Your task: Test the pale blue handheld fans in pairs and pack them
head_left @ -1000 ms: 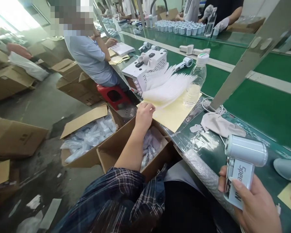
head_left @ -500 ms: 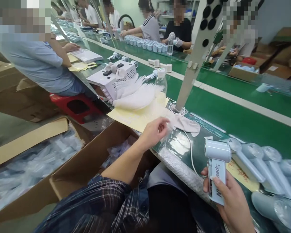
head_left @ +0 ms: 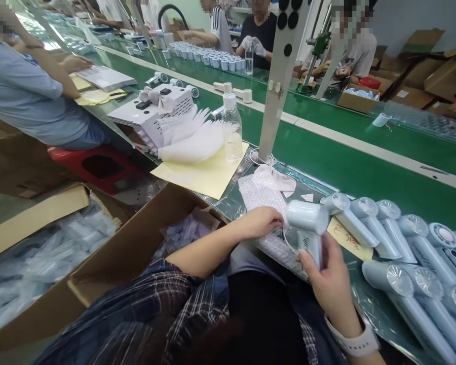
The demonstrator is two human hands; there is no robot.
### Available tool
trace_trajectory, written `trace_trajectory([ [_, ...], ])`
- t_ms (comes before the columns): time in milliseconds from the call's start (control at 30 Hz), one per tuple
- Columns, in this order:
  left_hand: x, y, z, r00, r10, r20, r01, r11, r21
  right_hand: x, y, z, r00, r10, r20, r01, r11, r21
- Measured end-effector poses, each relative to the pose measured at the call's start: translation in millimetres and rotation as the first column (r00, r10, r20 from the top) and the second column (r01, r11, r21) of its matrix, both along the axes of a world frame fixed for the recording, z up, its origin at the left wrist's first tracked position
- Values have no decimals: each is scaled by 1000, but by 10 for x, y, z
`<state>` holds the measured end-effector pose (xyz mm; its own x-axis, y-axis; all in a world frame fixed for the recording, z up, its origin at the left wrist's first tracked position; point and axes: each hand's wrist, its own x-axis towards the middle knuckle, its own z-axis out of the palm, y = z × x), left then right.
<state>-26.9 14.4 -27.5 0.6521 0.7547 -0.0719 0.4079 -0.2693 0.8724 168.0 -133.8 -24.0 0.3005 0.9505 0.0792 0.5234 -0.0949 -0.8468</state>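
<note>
A light-blue handheld fan (head_left: 307, 218) with dark lettering on its handle is gripped in my right hand (head_left: 330, 274), which has a pale watch band at the wrist. The fan's round head points towards my left hand (head_left: 264, 221). The fingers of that hand are closed at the near edge of a clear bubble-wrap bag (head_left: 259, 192), close beside the fan head. Part of the bag is hidden behind my hand. A crumpled pale cloth glove (head_left: 275, 180) lies just beyond the bag. A thin white cable (head_left: 287, 238) runs between my hands.
Several similar light-blue fans (head_left: 406, 289) lie at the right. A bottle (head_left: 232, 126), a yellow sheet (head_left: 213, 180) and a stack of white bags (head_left: 193, 139) are ahead left. Cardboard boxes (head_left: 110, 253) stand below left. A metal post (head_left: 277, 86) rises by the green belt (head_left: 345, 162). Co-workers sit around.
My right hand has brought the fan left and inward, towards my left hand. The bubble-wrap bag now lies spread out at my left hand. The view has shifted to the right.
</note>
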Motion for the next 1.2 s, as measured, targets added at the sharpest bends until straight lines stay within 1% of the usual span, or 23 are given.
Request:
trace_trajectory([
  [167, -49, 154, -83, 943, 263, 203, -231, 958, -167, -179, 209, -93, 917, 154, 368, -169, 986, 10],
  [267, -76, 185, -20, 894, 354, 276, -299, 928, -222, -259, 255, -85, 815, 187, 549, -195, 980, -44],
  [333, -105, 126, 100, 899, 326, 292, -301, 945, -127, -313, 271, -42, 745, 216, 632, -202, 975, -95],
  [400, -137, 5, 268, 966, 151, 210, -182, 974, 137, -348, 310, 23, 739, 238, 630, -212, 970, -119],
  [433, -152, -69, 360, 994, 29, 102, -58, 954, 296, -352, 342, 62, 782, 239, 576, -212, 970, -115],
  [467, -167, -145, 453, 996, -79, -42, 89, 900, 426, -346, 379, 103, 854, 232, 466, -204, 973, -110],
  [500, -184, -216, 541, 971, -144, -189, 222, 833, 506, -332, 415, 147, 938, 213, 275, -188, 975, -115],
  [533, -203, -279, 621, 934, -170, -316, 325, 772, 546, -316, 447, 193, 983, 182, 30, -176, 975, -139],
  [567, -228, -331, 692, 900, -162, -405, 385, 731, 563, -302, 469, 242, 967, 140, -213, -178, 969, -171],
  [600, -260, -372, 754, 880, -142, -453, 407, 717, 566, -294, 479, 292, 905, 92, -416, -189, 962, -198],
  [633, -301, -402, 809, 880, -128, -457, 397, 725, 562, -294, 475, 343, 821, 56, -568, -212, 954, -213],
  [700, -415, -434, 910, 929, -114, -353, 299, 792, 532, -325, 438, 441, 682, 65, -729, -312, 927, -209],
  [767, -575, -437, 1009, 987, -80, -136, 133, 885, 446, -397, 403, 538, 625, 173, -761, -457, 872, -178],
  [800, -673, -432, 1058, 999, -46, -5, 44, 923, 382, -454, 402, 588, 651, 255, -715, -513, 842, -166],
  [833, -782, -425, 1101, 992, 1, 128, -42, 947, 319, -529, 415, 642, 710, 352, -610, -539, 829, -150],
  [867, -905, -420, 1136, 966, 61, 252, -129, 956, 264, -625, 441, 699, 771, 435, -465, -539, 834, -114],
  [900, -1042, -419, 1160, 926, 130, 355, -217, 951, 218, -742, 476, 758, 808, 495, -319, -538, 841, -56],
  [967, -1367, -446, 1172, 829, 276, 486, -394, 905, 159, -1015, 546, 865, 791, 593, -152, -588, 805, 78],
  [1033, -1764, -528, 1132, 755, 401, 519, -531, 838, 125, -1281, 601, 920, 670, 729, -138, -712, 684, 159],
  [1100, -2205, -643, 1044, 722, 503, 475, -621, 774, 123, -1461, 666, 892, 541, 830, -139, -814, 558, 163],
  [1133, -2423, -693, 981, 718, 557, 417, -657, 740, 143, -1507, 720, 846, 509, 849, -144, -837, 527, 148],
  [1167, -2622, -723, 906, 718, 618, 321, -687, 703, 183, -1526, 797, 781, 504, 848, -165, -842, 525, 125],
  [1200, -2792, -721, 816, 700, 683, 209, -714, 654, 251, -1525, 903, 702, 529, 824, -202, -826, 555, 98],
])
